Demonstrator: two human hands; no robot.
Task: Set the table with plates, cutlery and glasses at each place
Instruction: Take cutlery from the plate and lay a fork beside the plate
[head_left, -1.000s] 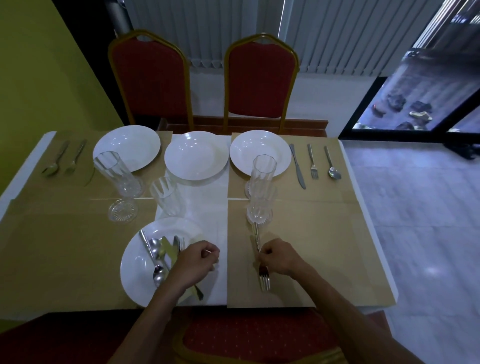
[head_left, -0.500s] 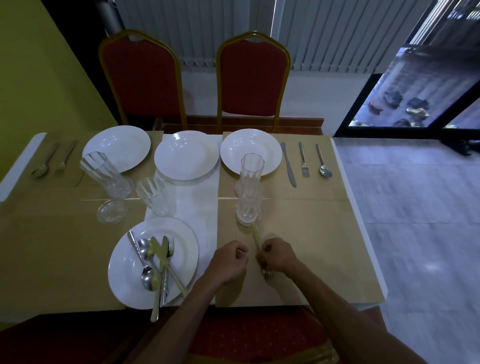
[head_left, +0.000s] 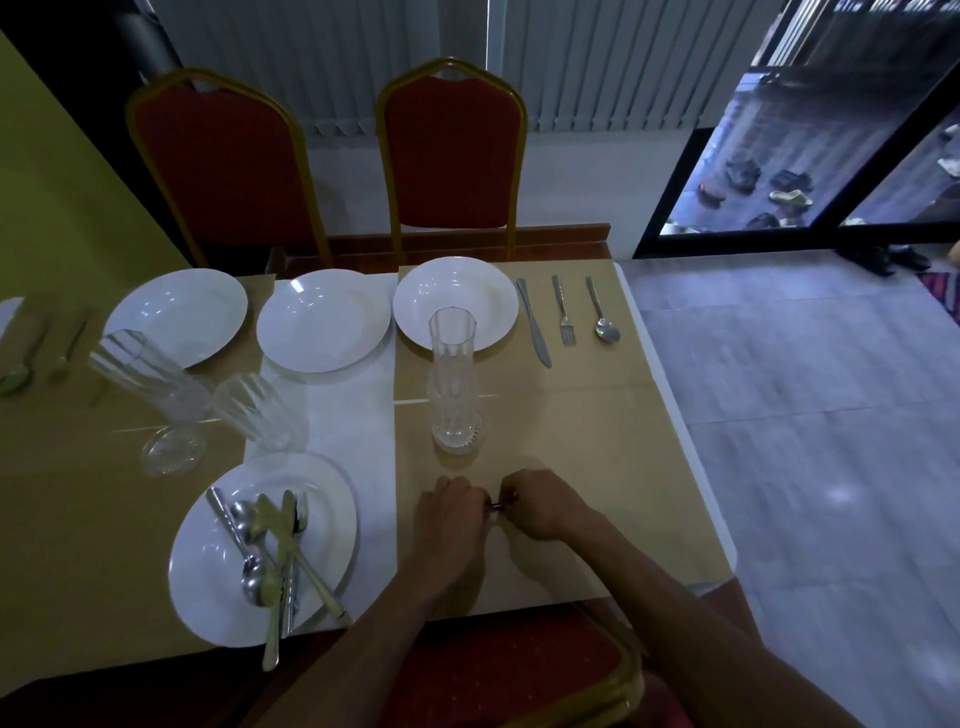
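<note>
Both hands met low on the near-right placemat (head_left: 597, 467), just in front of the tall glass (head_left: 453, 384). The left hand (head_left: 452, 512) and right hand (head_left: 540, 504) were both curled, fingertips pinching a cutlery piece (head_left: 500, 504) between them. Only a short metal stub showed; probably a fork, mostly hidden.

Key relation: the visible stub ran left-right, hand to hand. The set knife (head_left: 534, 322), fork (head_left: 563, 312) and spoon (head_left: 602, 317) beside the far plate (head_left: 467, 291) all lay near-far. So the piece likely needed a quarter turn before laying down.

The remaining cutlery pile (head_left: 270, 540) sat on the near plate (head_left: 208, 597), left of the grip. The left hand was the nearer one for the next fetch.
</note>
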